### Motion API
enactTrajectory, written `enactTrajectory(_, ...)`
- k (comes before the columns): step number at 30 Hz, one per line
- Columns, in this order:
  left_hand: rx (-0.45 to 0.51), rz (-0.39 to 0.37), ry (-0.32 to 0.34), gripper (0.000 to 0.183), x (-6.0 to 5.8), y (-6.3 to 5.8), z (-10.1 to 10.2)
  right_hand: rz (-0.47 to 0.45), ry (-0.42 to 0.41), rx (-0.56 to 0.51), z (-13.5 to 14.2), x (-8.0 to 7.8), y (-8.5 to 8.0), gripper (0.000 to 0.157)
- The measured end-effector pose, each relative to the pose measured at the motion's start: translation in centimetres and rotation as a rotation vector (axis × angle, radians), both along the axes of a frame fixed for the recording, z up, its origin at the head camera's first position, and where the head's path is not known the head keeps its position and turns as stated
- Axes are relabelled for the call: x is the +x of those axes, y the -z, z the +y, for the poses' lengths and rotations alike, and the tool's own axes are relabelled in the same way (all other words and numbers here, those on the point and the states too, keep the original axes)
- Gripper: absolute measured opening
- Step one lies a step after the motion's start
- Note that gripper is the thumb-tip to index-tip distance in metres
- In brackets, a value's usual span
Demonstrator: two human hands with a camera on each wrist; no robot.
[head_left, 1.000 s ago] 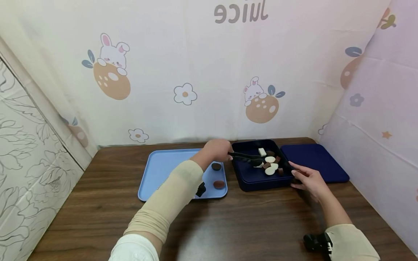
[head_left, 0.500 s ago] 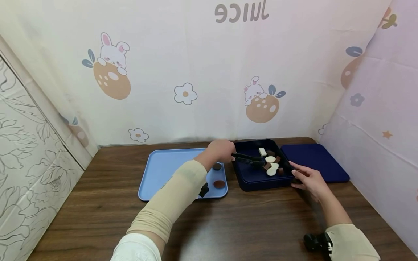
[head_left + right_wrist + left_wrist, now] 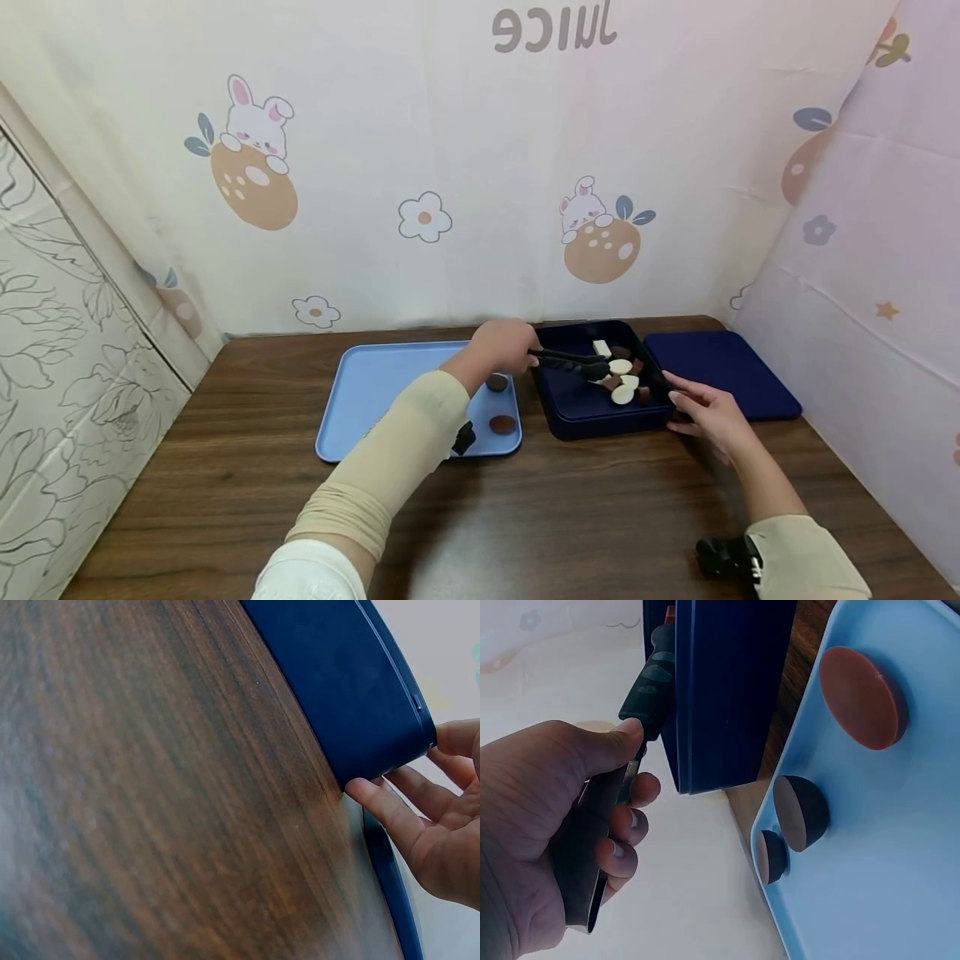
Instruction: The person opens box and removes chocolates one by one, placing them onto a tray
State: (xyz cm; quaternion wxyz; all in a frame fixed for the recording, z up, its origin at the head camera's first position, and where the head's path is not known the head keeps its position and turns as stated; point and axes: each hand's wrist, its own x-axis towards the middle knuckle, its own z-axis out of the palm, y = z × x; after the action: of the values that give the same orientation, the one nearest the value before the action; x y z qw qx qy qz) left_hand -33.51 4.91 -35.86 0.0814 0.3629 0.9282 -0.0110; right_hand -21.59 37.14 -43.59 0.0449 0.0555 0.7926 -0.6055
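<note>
My left hand (image 3: 506, 346) grips black tongs (image 3: 564, 362), thumb on one side and fingers curled round the other in the left wrist view. The tongs reach over the left rim of a dark blue box (image 3: 600, 429), tips down among small chocolate-like pieces. Among these are white ovals (image 3: 622, 394), a white block (image 3: 602, 349) and brown squares (image 3: 637, 367). Whether the tips pinch a piece, I cannot tell. My right hand (image 3: 716, 417) touches the box's right end with fairly straight fingers, from upper rim to bottom edge in the right wrist view.
Left of the box lies a light blue tray (image 3: 360, 392), partly behind my left arm. It bears a reddish-brown oval piece (image 3: 862, 697) and two dark rounded pieces, the larger one (image 3: 801, 812) nearer it. A flat navy lid (image 3: 727, 375) lies right of the box. A patterned curtain hangs behind.
Inside the box, the tongs' tips shifted a little left, then back right towards the white ovals. My left hand moved slightly with them. My right hand stays at the box.
</note>
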Motion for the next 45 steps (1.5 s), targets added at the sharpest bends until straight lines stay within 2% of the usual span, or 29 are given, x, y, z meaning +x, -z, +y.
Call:
enactTrajectory(18, 0.071, -0.003, 0.014, 0.032, -0.5, -1.6, -1.0, -0.007, 0.001, -0.009, 0.1, -0.1, -0.1, 0.057)
enactTrajectory(24, 0.037, 0.017, 0.005, 0.033, -0.1, -1.4, -1.0, -0.008, -0.007, -0.009, 0.4, -0.1, -0.1, 0.058)
enactTrajectory(34, 0.006, -0.015, -0.057, 0.039, 0.4, -0.8, -0.3, -0.008, -0.015, -0.011, 0.5, -0.1, -0.1, 0.058)
enactTrajectory(45, -0.038, -0.04, -0.075, 0.046, 0.4, -0.3, 0.4, -0.002, -0.009, 0.005, 0.6, 0.0, 0.0, 0.058)
